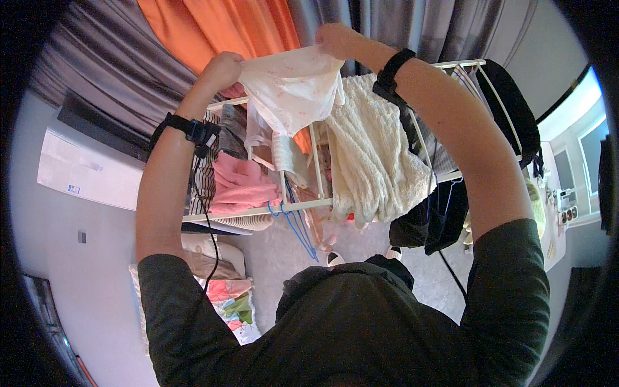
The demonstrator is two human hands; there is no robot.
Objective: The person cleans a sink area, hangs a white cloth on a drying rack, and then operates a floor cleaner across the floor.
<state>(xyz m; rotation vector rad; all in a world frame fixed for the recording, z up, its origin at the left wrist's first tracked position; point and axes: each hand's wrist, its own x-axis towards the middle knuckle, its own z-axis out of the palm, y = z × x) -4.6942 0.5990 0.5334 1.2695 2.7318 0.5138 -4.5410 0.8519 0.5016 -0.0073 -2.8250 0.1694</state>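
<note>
Between my hands a thin white garment (295,92) with a faint pink print is stretched out, its lower part hanging over a white drying rack (309,204). My left hand (223,71) grips its left upper corner. The right upper corner is pinched in my right hand (333,41), held a little higher. Under the garment a white ribbed cloth (285,152) hangs on a rack bar. To its left lies a pink towel-like cloth (242,184). A cream fleecy cloth (379,150) drapes over the rack to the right.
Blue hangers (295,225) dangle from the rack's near rail. Black clothes (428,217) hang at the right. Grey curtains (416,29) and an orange curtain (222,24) stand behind. A colourful patterned cloth (234,305) lies low on the left. Black cables run from both wrists.
</note>
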